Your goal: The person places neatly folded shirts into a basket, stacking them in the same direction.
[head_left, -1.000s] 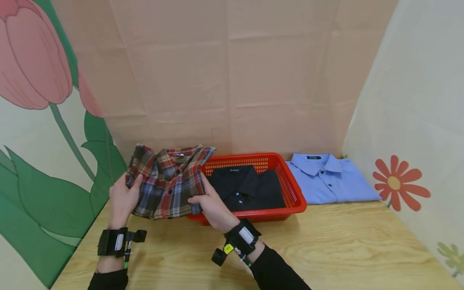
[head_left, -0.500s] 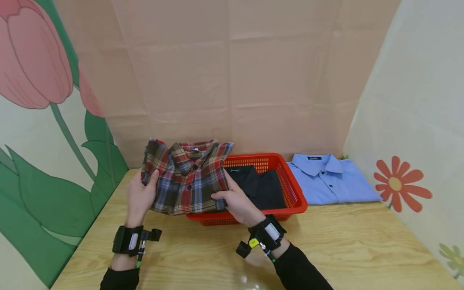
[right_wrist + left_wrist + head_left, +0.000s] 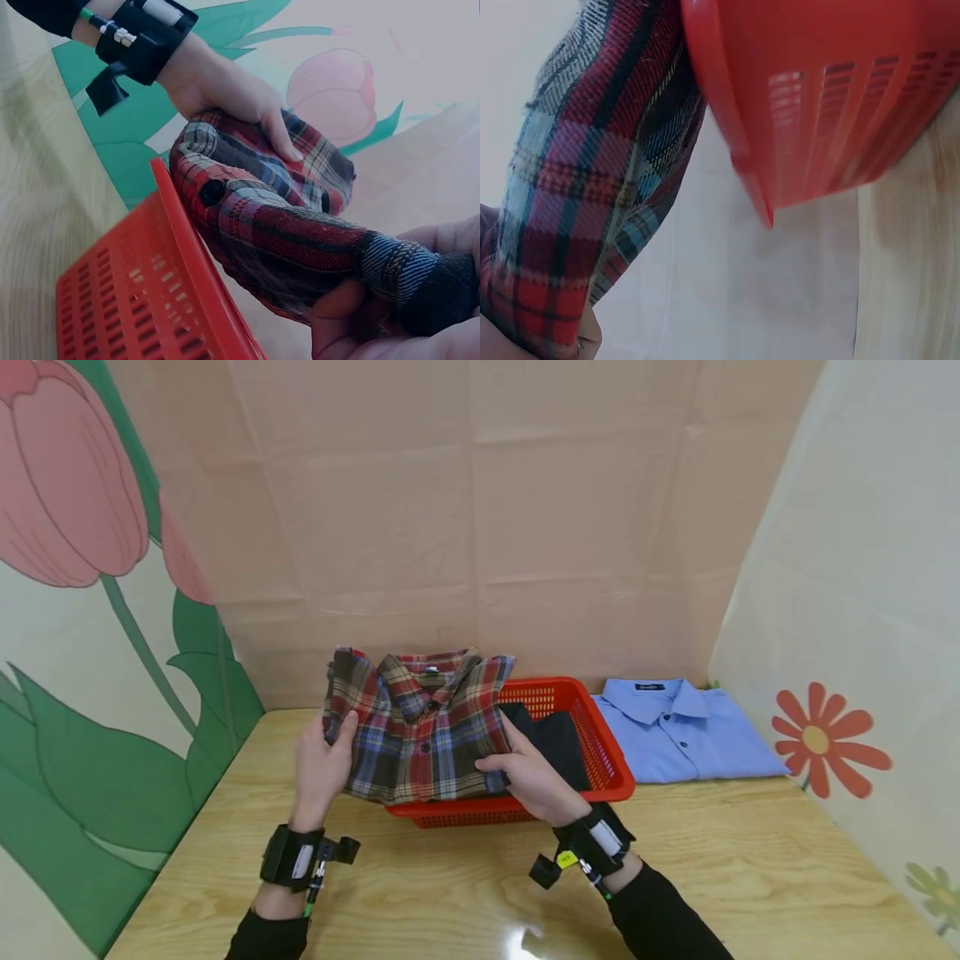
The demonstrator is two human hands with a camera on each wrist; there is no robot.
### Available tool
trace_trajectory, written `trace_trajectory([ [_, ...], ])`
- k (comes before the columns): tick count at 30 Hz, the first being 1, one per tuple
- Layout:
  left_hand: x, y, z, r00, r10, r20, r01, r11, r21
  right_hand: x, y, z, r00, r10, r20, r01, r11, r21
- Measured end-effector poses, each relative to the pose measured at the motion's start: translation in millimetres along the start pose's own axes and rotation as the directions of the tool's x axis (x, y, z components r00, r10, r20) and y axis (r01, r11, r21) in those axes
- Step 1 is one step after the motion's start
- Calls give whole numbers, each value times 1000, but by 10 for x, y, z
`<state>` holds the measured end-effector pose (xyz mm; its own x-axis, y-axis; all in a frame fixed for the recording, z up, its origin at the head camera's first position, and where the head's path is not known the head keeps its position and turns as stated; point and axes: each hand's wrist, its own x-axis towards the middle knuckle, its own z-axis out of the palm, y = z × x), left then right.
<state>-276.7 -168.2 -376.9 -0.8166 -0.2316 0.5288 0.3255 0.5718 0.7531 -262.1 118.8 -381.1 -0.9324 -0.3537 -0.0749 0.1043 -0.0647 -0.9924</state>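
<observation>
A folded plaid shirt [image 3: 423, 735] in red, blue and brown hangs between both hands, over the left part of a red plastic basket [image 3: 480, 812]. My left hand [image 3: 321, 768] grips the shirt's left side, thumb on top. Its right side is pinched by my right hand [image 3: 536, 777], thumb on the front and fingers beneath. In the right wrist view the plaid shirt [image 3: 277, 225] bends at the basket's rim [image 3: 187, 232], and a dark button shows. Inside the basket lies a black shirt [image 3: 562, 743], mostly hidden behind the plaid one.
A folded light blue shirt [image 3: 675, 735] lies on the wooden table [image 3: 450, 885] just right of the basket. Behind the table rises a pinkish-beige sheet [image 3: 480, 527]. Walls with printed flowers stand at left and right.
Both hands have carried the plaid shirt rightward from the basket's left side to over it, covering more of the black shirt. The basket and the blue shirt have stayed put.
</observation>
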Motion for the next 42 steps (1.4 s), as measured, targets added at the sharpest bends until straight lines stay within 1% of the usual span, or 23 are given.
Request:
trace_trajectory([
  [4, -39, 46, 65, 998, 3, 64, -1, 999, -33, -55, -25, -139, 1000, 3, -8, -3, 1000, -26],
  [8, -76, 93, 127, 992, 27, 124, -17, 997, -76, -101, -37, -271, 1000, -7, -13, 7, 999, -33],
  [10, -92, 117, 164, 989, 39, 144, -26, 995, -93, -127, -43, -328, 1000, -13, -18, 13, 999, -30],
  [12, -107, 132, 204, 987, 53, 155, -40, 995, -91, -149, -53, -374, 1000, -19, -15, 18, 999, -28],
  [15, -108, 147, 180, 980, 62, 187, -46, 995, -87, -166, -66, -363, 1000, -23, -20, 23, 1000, -15],
  [17, -110, 158, 158, 974, 49, 219, -26, 994, -106, -171, -80, -350, 999, -25, -22, 25, 1000, -8],
  [19, -112, 175, 129, 962, 20, 271, 23, 987, -156, -171, -90, -340, 999, -26, -26, 26, 1000, 3],
  [22, -115, 192, 87, 936, -17, 350, 105, 967, -233, -173, -101, -325, 999, -27, -24, 27, 1000, 14],
  [24, -118, 202, 53, 919, -35, 393, 146, 956, -255, -174, -102, -318, 999, -29, -19, 29, 999, 29],
  [27, -121, 220, 2, 904, -59, 423, 174, 955, -239, -185, -104, -304, 999, -29, -20, 29, 999, 33],
  [29, -129, 231, 24, 893, -70, 444, 188, 955, -228, -196, -102, -349, 999, -25, -29, 25, 999, 27],
  [33, -140, 225, 82, 866, -86, 493, 213, 955, -207, -210, -87, -444, 999, -21, -48, 21, 1000, 2],
  [35, -145, 215, 117, 855, -86, 512, 210, 959, -191, -216, -74, -488, 998, -21, -52, 21, 1000, -5],
  [36, -146, 205, 137, 853, -83, 516, 200, 964, -174, -219, -67, -506, 998, -20, -53, 19, 1000, -11],
  [39, -152, 175, 199, 866, -43, 499, 124, 984, -130, -205, -40, -567, 998, -32, -51, 30, 999, -40],
  [42, -156, 146, 243, 881, 16, 473, 22, 997, -75, -192, -23, -606, 998, -45, -52, 41, 996, -75],
])
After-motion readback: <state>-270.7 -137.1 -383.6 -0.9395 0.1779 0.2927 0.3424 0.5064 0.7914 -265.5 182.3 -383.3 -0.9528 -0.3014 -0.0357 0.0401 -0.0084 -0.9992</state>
